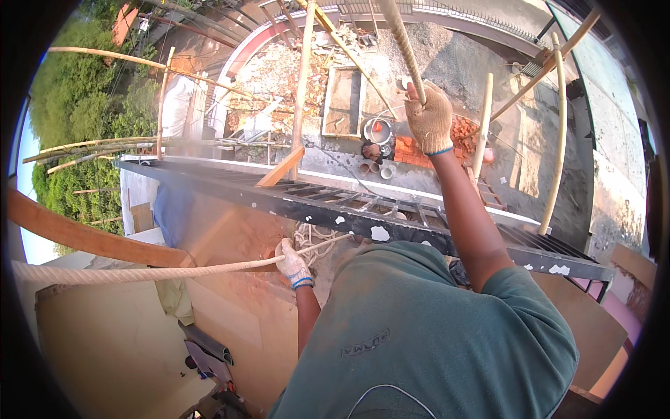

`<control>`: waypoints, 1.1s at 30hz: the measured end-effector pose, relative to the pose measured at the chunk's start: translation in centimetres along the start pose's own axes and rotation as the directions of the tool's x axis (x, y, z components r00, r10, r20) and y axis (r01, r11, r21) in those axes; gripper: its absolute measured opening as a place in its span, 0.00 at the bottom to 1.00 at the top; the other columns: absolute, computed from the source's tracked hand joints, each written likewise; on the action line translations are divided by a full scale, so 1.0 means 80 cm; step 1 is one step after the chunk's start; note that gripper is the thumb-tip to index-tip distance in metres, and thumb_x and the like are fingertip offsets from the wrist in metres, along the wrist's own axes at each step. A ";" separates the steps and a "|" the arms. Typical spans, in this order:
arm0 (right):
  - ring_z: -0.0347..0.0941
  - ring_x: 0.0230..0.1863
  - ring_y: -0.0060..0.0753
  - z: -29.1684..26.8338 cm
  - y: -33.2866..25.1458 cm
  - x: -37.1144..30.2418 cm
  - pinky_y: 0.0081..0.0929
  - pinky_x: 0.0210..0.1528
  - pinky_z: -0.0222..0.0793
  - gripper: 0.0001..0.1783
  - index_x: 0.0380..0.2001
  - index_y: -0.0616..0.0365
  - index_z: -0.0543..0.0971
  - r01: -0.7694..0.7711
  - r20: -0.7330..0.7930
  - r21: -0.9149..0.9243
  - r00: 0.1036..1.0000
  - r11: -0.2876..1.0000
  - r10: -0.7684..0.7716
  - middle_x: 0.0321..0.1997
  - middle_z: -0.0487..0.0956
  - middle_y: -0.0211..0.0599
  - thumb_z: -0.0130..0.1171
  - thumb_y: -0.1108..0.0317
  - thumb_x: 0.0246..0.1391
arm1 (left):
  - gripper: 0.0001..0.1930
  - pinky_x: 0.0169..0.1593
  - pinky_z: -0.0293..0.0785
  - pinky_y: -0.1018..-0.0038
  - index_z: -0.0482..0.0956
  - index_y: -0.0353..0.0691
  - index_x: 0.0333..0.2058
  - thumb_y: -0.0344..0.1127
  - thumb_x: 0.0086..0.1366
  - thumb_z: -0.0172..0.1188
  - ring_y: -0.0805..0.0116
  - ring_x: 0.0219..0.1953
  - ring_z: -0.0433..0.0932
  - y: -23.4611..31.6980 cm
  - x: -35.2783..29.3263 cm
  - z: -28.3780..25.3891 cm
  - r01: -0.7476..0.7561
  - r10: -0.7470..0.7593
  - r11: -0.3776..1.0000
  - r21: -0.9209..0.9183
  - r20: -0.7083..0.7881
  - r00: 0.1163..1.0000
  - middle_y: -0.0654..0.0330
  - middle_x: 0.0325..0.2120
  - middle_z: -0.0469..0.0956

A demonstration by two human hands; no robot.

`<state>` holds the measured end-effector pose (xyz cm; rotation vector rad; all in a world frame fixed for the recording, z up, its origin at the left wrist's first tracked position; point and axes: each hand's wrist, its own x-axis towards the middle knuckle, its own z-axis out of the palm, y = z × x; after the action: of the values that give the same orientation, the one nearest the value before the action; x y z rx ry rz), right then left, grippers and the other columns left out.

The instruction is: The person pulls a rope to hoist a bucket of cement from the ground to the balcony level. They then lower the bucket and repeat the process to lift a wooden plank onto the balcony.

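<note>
My right hand (428, 119), in a knitted work glove with a blue cuff, is closed round a thick twisted rope (399, 35) that runs up out of view. That arm reaches over a black metal railing (300, 206) with chipped paint. On the near side of the railing, my left hand (294, 265), gloved too, grips a pale rope (160, 274) stretched from the left edge. This rope continues past the hand toward my body. A heap of loose rope (314, 241) lies beyond my left hand. Whether both hands hold one rope, I cannot tell.
Bamboo poles (301, 91) stand outside the railing. On the ground far below are orange bricks (413, 151), a round basin (377, 130), several buckets (386, 172) and a rectangular trough (342, 101). A wooden beam (91, 234) curves across the left side.
</note>
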<state>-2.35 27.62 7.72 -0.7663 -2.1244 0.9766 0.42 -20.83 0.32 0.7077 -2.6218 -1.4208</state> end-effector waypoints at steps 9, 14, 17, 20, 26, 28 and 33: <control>0.76 0.34 0.58 -0.020 -0.048 -0.008 0.46 0.38 0.70 0.16 0.31 0.60 0.82 -0.078 0.143 0.218 0.989 0.973 0.047 0.30 0.78 0.50 0.60 0.58 0.64 | 0.15 0.33 0.75 0.71 0.84 0.31 0.39 0.41 0.74 0.65 0.71 0.30 0.78 0.026 -0.034 0.009 -0.085 0.078 0.991 0.107 0.072 0.994 0.58 0.32 0.84; 0.80 0.40 0.62 0.053 0.053 -0.025 0.50 0.43 0.73 0.22 0.37 0.64 0.83 0.021 0.126 0.049 0.992 0.999 -0.027 0.34 0.81 0.56 0.58 0.52 0.72 | 0.15 0.30 0.73 0.71 0.83 0.32 0.36 0.41 0.74 0.65 0.72 0.26 0.75 0.050 -0.015 0.023 -0.052 0.061 0.990 -0.130 0.064 0.996 0.61 0.27 0.80; 0.80 0.39 0.65 0.103 0.150 -0.062 0.55 0.45 0.73 0.23 0.39 0.62 0.83 -0.184 0.599 -0.221 0.750 0.958 0.282 0.33 0.82 0.58 0.61 0.49 0.65 | 0.15 0.30 0.72 0.72 0.84 0.32 0.34 0.41 0.74 0.66 0.74 0.26 0.74 0.052 -0.004 0.020 -0.151 0.150 0.989 -0.006 0.161 0.975 0.63 0.24 0.79; 0.78 0.37 0.60 0.064 0.009 -0.069 0.50 0.44 0.73 0.17 0.33 0.63 0.82 -0.209 0.554 0.157 0.828 0.965 0.089 0.31 0.81 0.53 0.63 0.56 0.62 | 0.17 0.29 0.70 0.73 0.83 0.32 0.32 0.43 0.74 0.66 0.76 0.24 0.71 0.054 -0.009 0.010 -0.019 -0.003 0.995 0.098 0.225 0.974 0.65 0.23 0.77; 0.79 0.45 0.55 0.077 -0.078 -0.132 0.50 0.51 0.75 0.09 0.29 0.54 0.83 0.206 0.271 0.392 0.906 0.897 -0.326 0.36 0.82 0.44 0.64 0.61 0.51 | 0.18 0.27 0.67 0.76 0.83 0.35 0.31 0.45 0.75 0.66 0.78 0.24 0.72 0.002 -0.023 0.012 0.016 -0.046 0.997 0.077 0.409 0.911 0.66 0.23 0.79; 0.80 0.45 0.57 0.137 0.023 -0.166 0.50 0.51 0.75 0.12 0.31 0.56 0.85 -0.034 0.547 0.094 0.837 0.995 -0.023 0.38 0.82 0.48 0.64 0.58 0.53 | 0.17 0.27 0.67 0.76 0.83 0.35 0.33 0.45 0.75 0.65 0.79 0.25 0.72 0.018 -0.048 0.026 -0.010 0.032 0.999 -0.049 0.468 0.883 0.66 0.24 0.79; 0.79 0.45 0.61 0.134 0.064 -0.181 0.51 0.51 0.75 0.15 0.35 0.60 0.85 -0.098 0.590 0.111 0.807 0.989 0.014 0.36 0.81 0.52 0.62 0.58 0.55 | 0.12 0.30 0.70 0.78 0.84 0.35 0.37 0.40 0.75 0.65 0.80 0.27 0.73 0.021 -0.036 0.022 -0.024 0.038 0.999 -0.036 0.466 0.884 0.67 0.25 0.79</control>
<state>-0.58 15.49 -6.41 -0.4925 -2.5233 1.5332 1.88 -17.43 1.13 0.3450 -2.9255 -1.8097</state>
